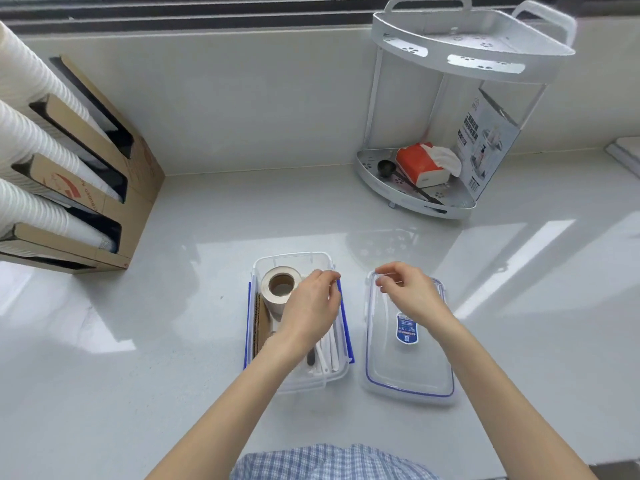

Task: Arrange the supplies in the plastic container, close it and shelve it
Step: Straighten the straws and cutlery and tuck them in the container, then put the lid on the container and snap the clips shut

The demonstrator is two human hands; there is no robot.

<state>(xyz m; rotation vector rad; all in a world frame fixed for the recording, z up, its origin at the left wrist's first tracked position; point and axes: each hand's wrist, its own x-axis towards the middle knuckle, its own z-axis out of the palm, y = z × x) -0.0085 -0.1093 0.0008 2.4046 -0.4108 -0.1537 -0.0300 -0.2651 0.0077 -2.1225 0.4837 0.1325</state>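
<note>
Two hands above the white counter (173, 375); left hand (311, 306) over the open plastic container (332, 379), fingers curled, grip impossible to tell; tape roll (278, 289) and white sticks (330, 355) inside; right hand (412, 292) loosely curled over the lid (408, 368) just beside, holding nothing visible.

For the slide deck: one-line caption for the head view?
Left hand over open container of supplies; right hand over the lid alongside.

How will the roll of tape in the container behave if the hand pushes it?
The tape roll looks round with a hollow core, so it would probably roll or shift rather than bend. It seems light for its size. The container walls and the cardboard beside it would likely stop it quickly.
</note>
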